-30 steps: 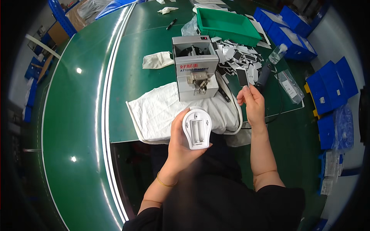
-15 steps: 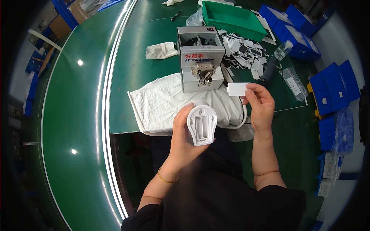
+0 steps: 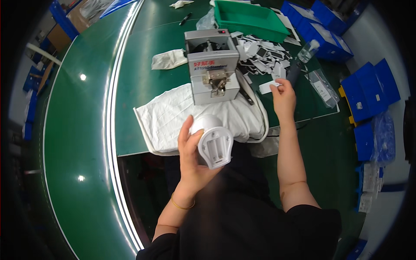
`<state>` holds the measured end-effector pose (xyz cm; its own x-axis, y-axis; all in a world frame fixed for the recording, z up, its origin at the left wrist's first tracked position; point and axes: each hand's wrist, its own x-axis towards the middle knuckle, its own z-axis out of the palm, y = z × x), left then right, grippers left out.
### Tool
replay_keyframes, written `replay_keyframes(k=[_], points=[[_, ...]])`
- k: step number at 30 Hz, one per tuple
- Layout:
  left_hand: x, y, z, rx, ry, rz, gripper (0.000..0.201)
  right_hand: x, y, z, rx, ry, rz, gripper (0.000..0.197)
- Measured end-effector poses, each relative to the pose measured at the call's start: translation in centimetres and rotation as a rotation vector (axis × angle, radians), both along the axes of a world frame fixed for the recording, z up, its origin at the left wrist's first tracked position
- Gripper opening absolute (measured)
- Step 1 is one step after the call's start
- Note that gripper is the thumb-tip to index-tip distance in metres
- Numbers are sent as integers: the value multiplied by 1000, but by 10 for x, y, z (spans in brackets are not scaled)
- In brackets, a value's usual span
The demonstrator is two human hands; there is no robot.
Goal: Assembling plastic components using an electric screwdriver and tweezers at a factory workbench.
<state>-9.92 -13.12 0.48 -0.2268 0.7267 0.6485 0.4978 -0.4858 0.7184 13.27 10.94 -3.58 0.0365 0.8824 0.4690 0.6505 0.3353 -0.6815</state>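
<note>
My left hand (image 3: 190, 162) is wrapped round a white plastic device (image 3: 203, 124) with a rounded body. Its flat, keyhole-shaped back faces me, and the battery compartment (image 3: 215, 149) there is uncovered; no batteries show in it. Between the thumb and fingers of my right hand (image 3: 284, 100) is a thin white battery cover (image 3: 266, 87), held out over the table to the right of the device. Beyond that hand lies a heap of white and dark flat pieces (image 3: 266, 58).
A grey tabletop machine (image 3: 213, 63) stands ahead on a white cloth (image 3: 162, 117). Behind the heap is a green bin (image 3: 249, 21). A dark hand tool (image 3: 294, 71) and a plastic bag (image 3: 324, 91) lie at right; blue bins (image 3: 368, 93) stand farther right.
My right hand has moved forward with the battery cover, toward the heap. The device in my left hand has tilted, showing more of its rounded body. The whole view has shifted slightly.
</note>
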Motion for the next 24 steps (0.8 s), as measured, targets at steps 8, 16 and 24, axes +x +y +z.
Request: replay_keyframes(k=[8, 16, 24], points=[[-3, -8, -23, -178, -100, -28, 105, -18, -1, 10, 303, -376, -64, 23], [2, -10, -16, -122, -153, -58, 105, -78, -31, -3, -12, -477, 183, 22], [-8, -24, -11, -76, -111, 31, 102, -75, -28, -7, -45, -534, 157, 23]])
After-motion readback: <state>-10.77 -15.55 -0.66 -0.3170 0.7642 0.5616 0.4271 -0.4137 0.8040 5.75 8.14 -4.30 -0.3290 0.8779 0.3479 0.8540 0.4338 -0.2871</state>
